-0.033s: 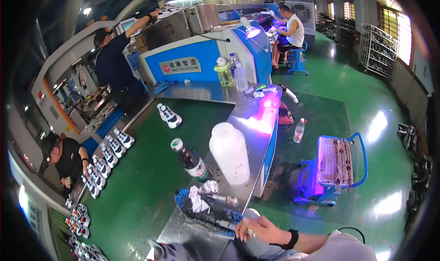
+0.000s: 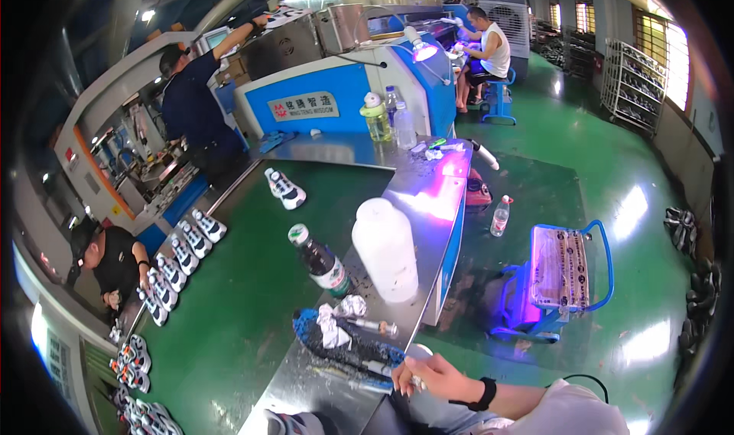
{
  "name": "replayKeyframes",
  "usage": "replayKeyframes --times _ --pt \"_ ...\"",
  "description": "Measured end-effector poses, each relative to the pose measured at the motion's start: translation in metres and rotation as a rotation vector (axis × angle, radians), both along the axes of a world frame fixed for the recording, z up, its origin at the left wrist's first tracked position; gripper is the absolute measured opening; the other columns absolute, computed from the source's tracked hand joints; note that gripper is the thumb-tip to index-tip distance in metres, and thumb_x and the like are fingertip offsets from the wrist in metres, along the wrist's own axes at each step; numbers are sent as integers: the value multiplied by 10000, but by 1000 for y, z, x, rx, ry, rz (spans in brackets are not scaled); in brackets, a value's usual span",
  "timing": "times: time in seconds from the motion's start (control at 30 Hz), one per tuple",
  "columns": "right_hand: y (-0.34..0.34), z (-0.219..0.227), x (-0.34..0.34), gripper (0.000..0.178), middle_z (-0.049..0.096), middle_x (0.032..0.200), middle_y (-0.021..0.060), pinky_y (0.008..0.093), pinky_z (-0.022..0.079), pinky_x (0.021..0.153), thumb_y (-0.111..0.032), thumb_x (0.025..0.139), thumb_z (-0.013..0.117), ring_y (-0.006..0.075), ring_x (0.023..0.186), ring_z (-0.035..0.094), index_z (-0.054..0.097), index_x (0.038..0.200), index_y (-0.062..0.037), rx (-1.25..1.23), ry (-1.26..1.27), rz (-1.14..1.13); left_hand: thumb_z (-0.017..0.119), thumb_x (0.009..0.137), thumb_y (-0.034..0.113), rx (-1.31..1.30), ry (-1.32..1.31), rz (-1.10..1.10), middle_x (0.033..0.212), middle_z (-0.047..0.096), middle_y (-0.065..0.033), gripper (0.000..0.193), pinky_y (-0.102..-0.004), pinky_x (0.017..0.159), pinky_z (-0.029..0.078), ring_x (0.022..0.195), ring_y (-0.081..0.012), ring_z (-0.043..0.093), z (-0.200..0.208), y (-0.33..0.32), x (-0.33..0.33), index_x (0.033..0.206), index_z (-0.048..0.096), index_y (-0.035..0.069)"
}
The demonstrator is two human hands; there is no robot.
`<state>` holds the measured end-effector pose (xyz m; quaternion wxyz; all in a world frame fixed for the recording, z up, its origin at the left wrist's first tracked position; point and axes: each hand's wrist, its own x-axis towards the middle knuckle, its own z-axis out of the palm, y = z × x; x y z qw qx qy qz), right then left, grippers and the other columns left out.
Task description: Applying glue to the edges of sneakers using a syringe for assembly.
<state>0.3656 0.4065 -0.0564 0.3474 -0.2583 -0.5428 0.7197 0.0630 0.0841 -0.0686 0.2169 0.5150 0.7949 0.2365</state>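
My right hand point(image 2: 436, 378) comes in at the lower right with a black band on its wrist. Its fingers are curled closed around something small and pale that I cannot make out. Just left of it, on the metal bench, lies a black and blue curved pad point(image 2: 321, 339) with crumpled white tissue point(image 2: 333, 326) on it. Pale-handled tools point(image 2: 376, 326) lie on and beside the pad. At the lower edge a sneaker point(image 2: 294, 422) shows only in part. My left hand is out of the picture.
A white bottle point(image 2: 384, 251) and a dark drink bottle point(image 2: 319, 261) stand behind the pad. Sneakers point(image 2: 183, 253) line the green belt point(image 2: 252, 282); one sneaker point(image 2: 284, 188) stands apart. Co-workers point(image 2: 115, 267) work at the far left and back. A blue cart point(image 2: 562, 271) stands at right.
The sneaker at the lower edge sits a little lower and further right, with less of it showing. My right hand keeps nearly the same place and grip.
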Motion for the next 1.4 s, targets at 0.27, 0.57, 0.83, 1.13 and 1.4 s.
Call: replayKeyframes --times 0.27,0.57,0.83,1.13,1.4 --pt "-21 8 9 550 573 794 102 243 418 609 -320 968 261 120 630 503 550 644 18 -32 -28 -96 568 844 88 414 -826 870 956 566 -89 385 -266 688 478 794 -180 563 26 -24 0 1201 463 -8" --pt "-49 37 -7 553 576 716 117 266 438 581 -304 966 278 123 586 510 496 587 34 127 -55 -233 550 859 333 916 -475 93 1051 541 -153 515 -294 768 474 900 -204 565 56 166 -8 1211 387 -4" --pt "-52 80 -24 613 540 570 122 306 476 537 -260 961 134 216 472 512 480 508 -37 216 441 -150 689 691 177 751 -379 -385 1010 586 -101 482 -262 816 422 912 -152 558 92 225 15 1091 515 -29" --pt "-49 54 -38 571 521 525 79 283 475 523 -224 958 150 199 439 483 453 506 -49 207 505 -280 697 700 251 702 -322 -489 1026 586 -127 526 -254 781 438 888 -156 568 94 239 21 1087 512 -55" --pt "-45 36 -40 548 512 519 74 279 460 495 -219 954 159 190 416 460 457 526 -50 188 469 -246 602 750 501 643 -239 -412 1088 552 -152 683 -273 817 414 934 -175 542 90 243 15 1086 495 -83"
